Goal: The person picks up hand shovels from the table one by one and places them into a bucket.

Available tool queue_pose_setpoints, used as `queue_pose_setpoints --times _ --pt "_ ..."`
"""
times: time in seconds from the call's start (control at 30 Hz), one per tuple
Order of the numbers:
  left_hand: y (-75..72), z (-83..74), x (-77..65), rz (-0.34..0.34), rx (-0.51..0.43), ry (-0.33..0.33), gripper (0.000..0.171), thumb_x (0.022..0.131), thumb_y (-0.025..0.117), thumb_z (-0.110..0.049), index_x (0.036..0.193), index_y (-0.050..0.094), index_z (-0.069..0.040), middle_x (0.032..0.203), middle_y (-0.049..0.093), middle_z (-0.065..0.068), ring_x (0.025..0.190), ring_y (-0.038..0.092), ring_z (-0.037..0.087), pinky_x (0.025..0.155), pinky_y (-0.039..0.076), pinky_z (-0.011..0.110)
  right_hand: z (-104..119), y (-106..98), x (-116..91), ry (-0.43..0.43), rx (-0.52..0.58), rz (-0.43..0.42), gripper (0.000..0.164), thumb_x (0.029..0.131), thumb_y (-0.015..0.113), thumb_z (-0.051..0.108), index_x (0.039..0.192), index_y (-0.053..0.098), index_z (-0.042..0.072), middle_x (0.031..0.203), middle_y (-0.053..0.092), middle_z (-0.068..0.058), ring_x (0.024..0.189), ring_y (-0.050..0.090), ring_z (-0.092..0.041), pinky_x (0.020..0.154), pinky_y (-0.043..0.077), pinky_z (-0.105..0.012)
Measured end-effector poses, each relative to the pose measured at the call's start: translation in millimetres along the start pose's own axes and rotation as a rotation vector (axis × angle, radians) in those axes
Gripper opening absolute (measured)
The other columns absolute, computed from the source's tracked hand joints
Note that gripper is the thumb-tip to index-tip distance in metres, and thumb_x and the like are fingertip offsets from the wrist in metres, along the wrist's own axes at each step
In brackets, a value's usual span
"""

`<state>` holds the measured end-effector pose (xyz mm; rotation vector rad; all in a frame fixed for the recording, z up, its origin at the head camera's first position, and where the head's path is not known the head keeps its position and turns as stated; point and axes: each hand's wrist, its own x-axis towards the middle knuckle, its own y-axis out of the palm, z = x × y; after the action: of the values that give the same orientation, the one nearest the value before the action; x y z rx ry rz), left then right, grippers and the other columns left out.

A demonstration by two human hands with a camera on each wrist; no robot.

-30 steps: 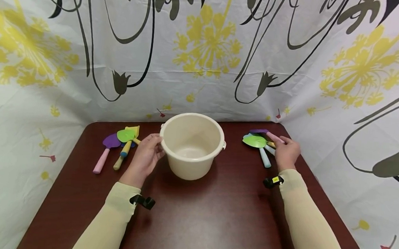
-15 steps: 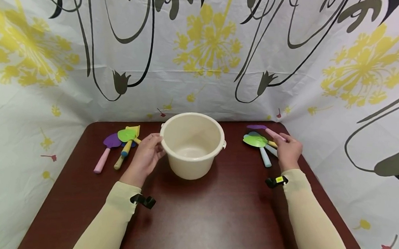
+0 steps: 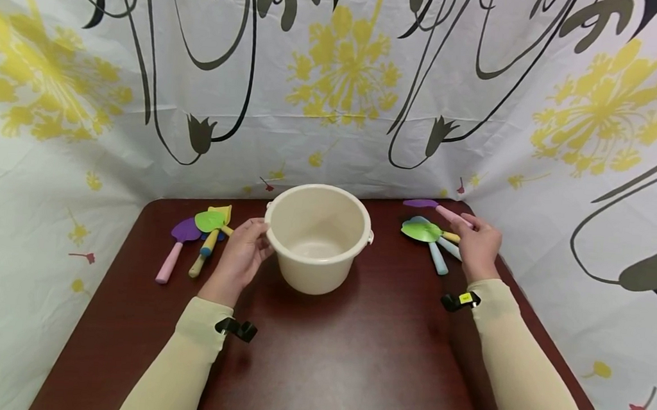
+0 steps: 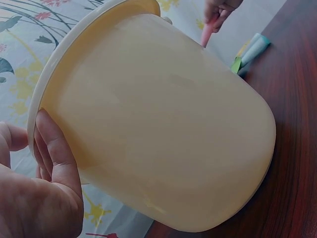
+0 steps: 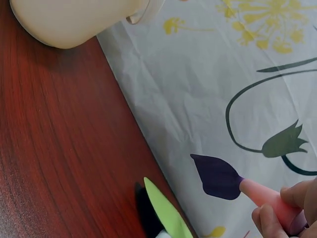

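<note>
A cream bucket stands upright near the back middle of the table. My left hand pinches its rim on the left side, thumb over the edge and fingers under the lip in the left wrist view. At the back right, my right hand grips the pink handle of a toy shovel with a purple leaf-shaped blade, the blade pointing left. Below that shovel lies a small pile with a green-bladed shovel, a light blue handle and a yellow handle.
On the left lie a purple shovel with a pink handle, a green shovel with a yellow handle and a yellow piece. A patterned cloth hangs behind and beside the dark red table.
My right hand has drawn the purple shovel up and slightly right, away from the pile, so its blade now shows apart from the green one. The left hand and bucket have stayed put.
</note>
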<state>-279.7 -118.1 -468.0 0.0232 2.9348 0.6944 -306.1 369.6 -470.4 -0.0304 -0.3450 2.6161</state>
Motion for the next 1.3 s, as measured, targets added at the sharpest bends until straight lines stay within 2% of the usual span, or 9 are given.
queue_pose_setpoints --times 0.17,0.37,0.43,0.57,0.67,0.8,0.9,1.13,1.3 --pt "-1.4 0.1 0.8 0.004 -0.004 0.0 0.023 0.112 0.061 -0.017 0.127 0.061 0.001 0.116 0.065 0.012 0.089 0.063 0.015 0.08 0.06 0.024 7 1 -2 0.002 0.055 0.003 0.053 0.107 0.075 0.034 0.152 0.067 0.006 0.15 0.066 -0.019 0.129 0.072 -0.02 0.093 0.048 -0.021" --pt "-2.1 -0.3 0.6 0.006 -0.011 0.002 0.023 0.112 0.061 -0.017 0.126 0.061 0.001 0.116 0.065 0.012 0.089 0.063 0.015 0.08 0.06 0.025 16 5 -5 -0.025 0.04 -0.003 0.053 0.104 0.079 0.04 0.147 0.072 0.009 0.121 0.081 -0.003 0.124 0.074 -0.015 0.084 0.051 -0.02" --pt "-2.2 -0.4 0.3 0.004 -0.01 0.001 0.022 0.112 0.061 -0.017 0.125 0.061 0.0 0.116 0.065 0.012 0.089 0.063 0.015 0.08 0.06 0.025 19 6 -7 -0.027 0.059 0.009 0.055 0.101 0.082 0.041 0.146 0.073 0.01 0.123 0.079 -0.004 0.126 0.072 -0.013 0.089 0.053 -0.02" --pt "-2.7 0.2 1.0 0.008 -0.011 -0.001 0.02 0.112 0.062 -0.016 0.124 0.061 0.0 0.115 0.066 0.012 0.089 0.064 0.016 0.08 0.06 0.025 24 8 -13 -0.048 0.064 0.058 0.052 0.103 0.08 0.04 0.146 0.073 0.012 0.145 0.071 -0.008 0.131 0.07 -0.015 0.099 0.051 -0.024" --pt "-2.7 1.0 1.7 0.009 -0.017 0.0 0.022 0.111 0.062 -0.016 0.125 0.061 0.001 0.115 0.066 0.013 0.088 0.064 0.016 0.079 0.06 0.025 29 8 -18 -0.059 0.103 0.113 0.046 0.107 0.075 0.037 0.147 0.073 0.012 0.144 0.072 -0.006 0.135 0.068 -0.017 0.105 0.046 -0.026" --pt "-2.2 1.0 1.7 0.001 -0.019 -0.006 0.023 0.111 0.062 -0.016 0.126 0.061 0.002 0.118 0.065 0.015 0.088 0.064 0.016 0.078 0.06 0.025 36 11 -22 -0.058 0.166 0.145 0.049 0.108 0.075 0.032 0.15 0.069 0.008 0.126 0.079 -0.006 0.137 0.067 -0.018 0.106 0.045 -0.024" --pt "-2.0 0.6 1.6 -0.003 -0.015 -0.01 0.023 0.111 0.062 -0.016 0.126 0.061 0.001 0.119 0.065 0.015 0.088 0.064 0.016 0.079 0.06 0.025 41 12 -25 -0.059 0.18 0.15 0.055 0.107 0.076 0.031 0.154 0.063 0.006 0.124 0.08 -0.004 0.136 0.068 -0.019 0.105 0.048 -0.021" --pt "-1.2 0.3 2.1 -0.004 -0.005 -0.005 0.022 0.11 0.062 -0.016 0.125 0.061 0.0 0.121 0.063 0.016 0.089 0.062 0.016 0.078 0.06 0.025 52 16 -30 -0.101 0.145 0.143 0.053 0.105 0.078 0.036 0.15 0.069 0.008 0.143 0.072 -0.01 0.132 0.07 -0.017 0.102 0.049 -0.019" --pt "-1.4 0.4 2.3 -0.005 -0.004 -0.004 0.025 0.11 0.062 -0.017 0.127 0.061 0.001 0.119 0.064 0.015 0.088 0.063 0.016 0.078 0.06 0.025 58 21 -31 -0.122 0.192 0.162 0.049 0.104 0.08 0.033 0.146 0.072 0.009 0.155 0.065 -0.012 0.131 0.071 -0.016 0.104 0.05 -0.018"
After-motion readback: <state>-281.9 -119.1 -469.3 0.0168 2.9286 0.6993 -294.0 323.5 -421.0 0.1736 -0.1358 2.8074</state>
